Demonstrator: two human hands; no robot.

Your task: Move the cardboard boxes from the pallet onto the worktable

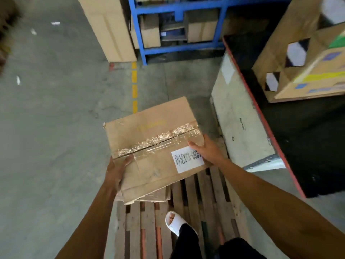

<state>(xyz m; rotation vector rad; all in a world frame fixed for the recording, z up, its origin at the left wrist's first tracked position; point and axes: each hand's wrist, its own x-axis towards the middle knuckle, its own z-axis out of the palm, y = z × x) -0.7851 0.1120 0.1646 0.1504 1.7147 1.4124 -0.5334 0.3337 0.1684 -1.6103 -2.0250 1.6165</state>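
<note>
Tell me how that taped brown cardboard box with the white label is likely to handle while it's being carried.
The taped brown cardboard box probably isn't heavy: the left hand and right hand hold it only at its edges. Its creased, worn faces suggest soft walls that may flex. The glossy tape could be slippery, the bare cardboard less so.

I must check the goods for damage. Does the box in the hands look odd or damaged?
Yes. The cardboard box is worn: the tape along its top seam is wrinkled and peeling, and the cardboard is creased. It is held tilted over the pallet.
</note>
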